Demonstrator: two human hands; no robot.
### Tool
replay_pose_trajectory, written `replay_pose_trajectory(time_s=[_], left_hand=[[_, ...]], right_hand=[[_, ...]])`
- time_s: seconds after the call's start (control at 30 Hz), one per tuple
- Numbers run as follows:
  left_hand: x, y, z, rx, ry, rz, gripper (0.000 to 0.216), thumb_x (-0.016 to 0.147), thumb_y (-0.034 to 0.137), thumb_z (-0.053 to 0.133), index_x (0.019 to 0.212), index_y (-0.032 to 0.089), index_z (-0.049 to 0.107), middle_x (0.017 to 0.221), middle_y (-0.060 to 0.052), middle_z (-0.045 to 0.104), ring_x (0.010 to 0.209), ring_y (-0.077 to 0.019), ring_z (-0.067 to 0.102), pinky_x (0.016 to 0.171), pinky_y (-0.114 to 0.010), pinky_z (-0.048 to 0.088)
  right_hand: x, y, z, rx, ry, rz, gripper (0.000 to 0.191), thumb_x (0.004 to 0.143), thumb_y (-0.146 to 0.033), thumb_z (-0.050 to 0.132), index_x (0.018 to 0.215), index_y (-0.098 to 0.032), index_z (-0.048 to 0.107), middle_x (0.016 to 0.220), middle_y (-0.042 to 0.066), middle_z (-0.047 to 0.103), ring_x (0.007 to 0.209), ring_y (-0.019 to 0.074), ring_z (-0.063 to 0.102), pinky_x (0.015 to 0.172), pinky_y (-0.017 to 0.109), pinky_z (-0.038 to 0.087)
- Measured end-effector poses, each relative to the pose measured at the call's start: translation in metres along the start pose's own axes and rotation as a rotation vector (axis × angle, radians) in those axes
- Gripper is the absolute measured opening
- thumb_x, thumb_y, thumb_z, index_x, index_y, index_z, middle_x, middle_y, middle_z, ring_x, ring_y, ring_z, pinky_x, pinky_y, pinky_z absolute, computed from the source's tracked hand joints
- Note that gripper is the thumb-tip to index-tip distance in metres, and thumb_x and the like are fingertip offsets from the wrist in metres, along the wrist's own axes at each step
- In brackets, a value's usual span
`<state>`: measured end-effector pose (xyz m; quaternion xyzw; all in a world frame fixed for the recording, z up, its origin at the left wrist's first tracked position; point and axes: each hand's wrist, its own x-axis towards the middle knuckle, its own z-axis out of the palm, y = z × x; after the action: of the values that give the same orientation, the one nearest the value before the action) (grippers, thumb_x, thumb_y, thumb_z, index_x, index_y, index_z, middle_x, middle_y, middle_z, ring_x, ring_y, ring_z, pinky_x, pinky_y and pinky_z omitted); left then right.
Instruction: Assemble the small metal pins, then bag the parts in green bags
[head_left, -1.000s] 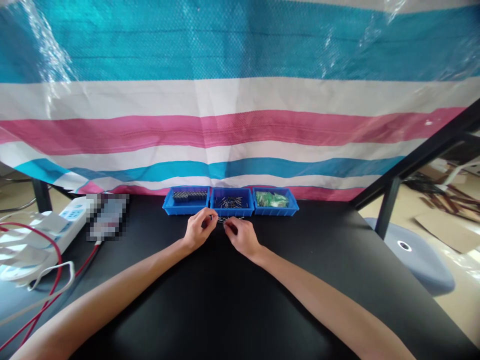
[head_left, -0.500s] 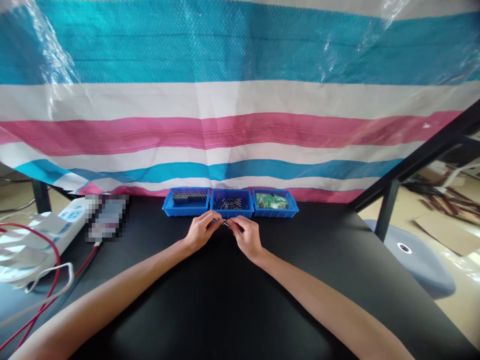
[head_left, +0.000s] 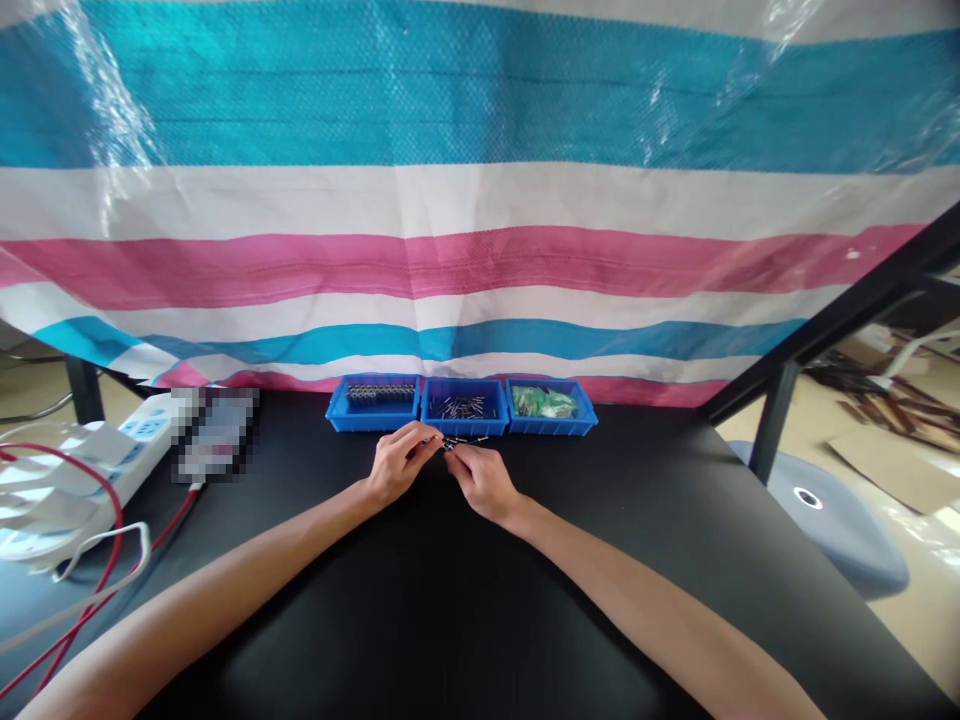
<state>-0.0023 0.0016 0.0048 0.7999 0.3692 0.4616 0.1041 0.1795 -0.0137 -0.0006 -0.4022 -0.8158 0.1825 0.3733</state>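
Observation:
My left hand (head_left: 399,464) and my right hand (head_left: 484,480) meet just in front of the middle blue bin (head_left: 465,426), fingertips pinched close together. Between them is a small dark metal part (head_left: 448,444), mostly covered by the fingers. A thin metal pin (head_left: 474,439) with a bright tip points rightward past my right fingers; which hand grips it is unclear. Loose thin metal pins (head_left: 462,408) lie in the middle bin. The left blue bin (head_left: 373,420) has rows of small metal pieces (head_left: 381,393). Green-and-white plastic packets (head_left: 547,402) fill the right blue bin (head_left: 553,427).
At the left of the black table (head_left: 435,620) are a white power strip (head_left: 146,430) with plugs, a blurred-out device (head_left: 217,435), and red and white cables. A striped tarp (head_left: 480,270) hangs behind the bins. A grey stool (head_left: 840,520) stands beyond the right edge.
My right hand has shifted slightly left and turned, its fingers now nearer my left fingertips. The thin pin now shows, pointing right beyond them. My left hand has barely moved.

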Motion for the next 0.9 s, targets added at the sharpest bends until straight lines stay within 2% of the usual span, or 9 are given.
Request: replay_pose_trajectory(time_s=[0.1, 0.2, 0.27, 0.33, 0.43, 0.5, 0.6, 0.77, 0.9], left_hand=[[-0.002, -0.002, -0.001, -0.033, 0.022, 0.056, 0.016, 0.091, 0.021, 0.052, 0.102, 0.018, 0.063, 0.086, -0.005, 0.067, 0.075, -0.0136, 0.064, 0.067, -0.022, 0.051], [-0.005, -0.004, -0.002, -0.074, 0.031, 0.049, 0.024, 0.092, 0.02, 0.05, 0.115, 0.02, 0.057, 0.086, -0.004, 0.067, 0.066, -0.0106, 0.061, 0.064, -0.021, 0.05], [-0.005, -0.003, -0.002, -0.098, 0.031, 0.004, 0.023, 0.093, 0.02, 0.048, 0.113, 0.02, 0.057, 0.086, -0.003, 0.066, 0.061, -0.009, 0.059, 0.063, -0.021, 0.049], [-0.004, -0.001, -0.002, -0.109, 0.027, -0.025, 0.018, 0.093, 0.019, 0.047, 0.107, 0.019, 0.059, 0.086, -0.003, 0.066, 0.063, -0.0092, 0.06, 0.064, -0.02, 0.049], [-0.003, 0.001, -0.001, -0.102, 0.035, -0.032, 0.015, 0.092, 0.019, 0.048, 0.101, 0.017, 0.06, 0.085, -0.004, 0.067, 0.071, -0.011, 0.063, 0.068, -0.021, 0.049], [-0.002, 0.002, -0.001, -0.102, 0.054, -0.037, 0.015, 0.093, 0.019, 0.048, 0.099, 0.017, 0.061, 0.085, -0.004, 0.067, 0.072, -0.0115, 0.064, 0.069, -0.021, 0.05], [-0.001, 0.002, 0.0, -0.115, 0.066, -0.042, 0.014, 0.092, 0.019, 0.048, 0.098, 0.017, 0.061, 0.085, -0.004, 0.067, 0.071, -0.0111, 0.064, 0.069, -0.021, 0.05], [-0.002, 0.001, 0.0, -0.114, 0.065, -0.039, 0.014, 0.092, 0.018, 0.049, 0.099, 0.017, 0.061, 0.083, -0.003, 0.066, 0.07, -0.011, 0.063, 0.068, -0.021, 0.05], [-0.002, 0.0, 0.0, -0.118, 0.066, -0.041, 0.013, 0.091, 0.017, 0.05, 0.098, 0.017, 0.061, 0.084, -0.003, 0.066, 0.071, -0.0112, 0.063, 0.069, -0.021, 0.05]], right_hand=[[-0.004, -0.001, -0.002, 0.0, 0.102, -0.033, 0.03, 0.097, -0.028, 0.038, 0.075, -0.019, 0.057, 0.069, 0.004, 0.061, 0.059, 0.0141, 0.057, 0.057, 0.024, 0.043], [-0.011, -0.001, -0.003, 0.034, 0.287, -0.149, 0.031, 0.098, -0.03, 0.035, 0.081, -0.019, 0.059, 0.069, 0.005, 0.061, 0.06, 0.0151, 0.057, 0.058, 0.026, 0.045], [-0.011, -0.002, -0.006, 0.063, 0.408, -0.207, 0.034, 0.099, -0.033, 0.033, 0.081, -0.019, 0.059, 0.068, 0.006, 0.062, 0.06, 0.0156, 0.057, 0.059, 0.027, 0.045], [-0.006, -0.003, -0.011, 0.069, 0.458, -0.132, 0.039, 0.099, -0.037, 0.031, 0.079, -0.02, 0.059, 0.067, 0.005, 0.062, 0.059, 0.0155, 0.057, 0.06, 0.028, 0.044], [0.007, -0.005, -0.018, 0.052, 0.294, 0.232, 0.042, 0.097, -0.044, 0.035, 0.075, -0.019, 0.06, 0.057, 0.0, 0.057, 0.052, 0.0126, 0.053, 0.054, 0.024, 0.038], [0.013, -0.006, -0.021, 0.031, 0.145, 0.361, 0.046, 0.095, -0.05, 0.039, 0.067, -0.018, 0.058, 0.05, -0.003, 0.049, 0.047, 0.0109, 0.049, 0.05, 0.023, 0.031], [0.013, -0.006, -0.019, -0.043, 0.064, 0.366, 0.046, 0.094, -0.046, 0.042, 0.06, -0.018, 0.055, 0.049, -0.004, 0.047, 0.047, 0.0094, 0.047, 0.05, 0.023, 0.028], [0.007, 0.0, -0.01, -0.242, 0.08, 0.328, 0.019, 0.089, -0.026, 0.05, 0.077, -0.02, 0.063, 0.061, -0.002, 0.059, 0.057, 0.0113, 0.055, 0.057, 0.022, 0.032], [0.005, 0.007, -0.004, -0.374, 0.02, 0.314, 0.011, 0.086, -0.024, 0.054, 0.085, -0.021, 0.064, 0.078, 0.001, 0.067, 0.07, 0.0143, 0.061, 0.062, 0.023, 0.035]])
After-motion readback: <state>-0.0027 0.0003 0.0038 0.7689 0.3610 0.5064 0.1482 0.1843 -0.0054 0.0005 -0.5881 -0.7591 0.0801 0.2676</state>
